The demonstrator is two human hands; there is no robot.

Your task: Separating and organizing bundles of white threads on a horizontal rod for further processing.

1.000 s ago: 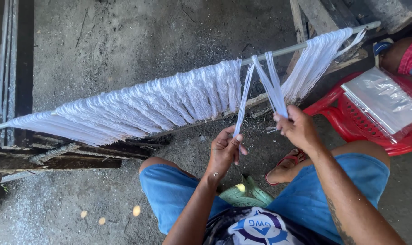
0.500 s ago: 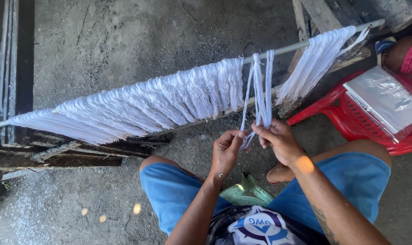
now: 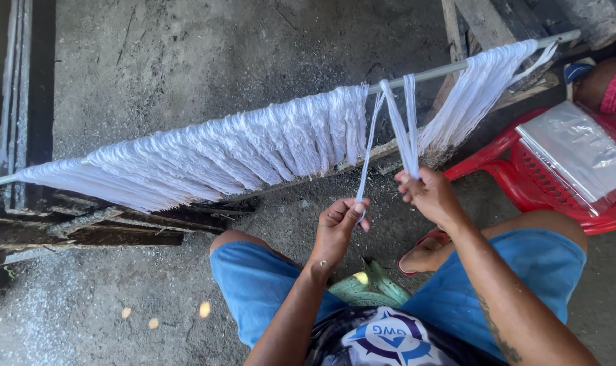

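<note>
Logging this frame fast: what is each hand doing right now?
Left hand: closed, pinching a single white strand hanging from the rod.
Right hand: closed on a bunch of white strands looped over the rod.

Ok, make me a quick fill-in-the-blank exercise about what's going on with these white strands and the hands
1. The white strands hang over a long thin ____.
2. The left hand pinches a single strand, while the right hand grips a wider strip, both hanging from the ____ between the two big bunches.
3. The plastic chair to the person's right is ____ in colour.
4. The person's shorts are ____.

Missing words: rod; gap; red; blue
</note>
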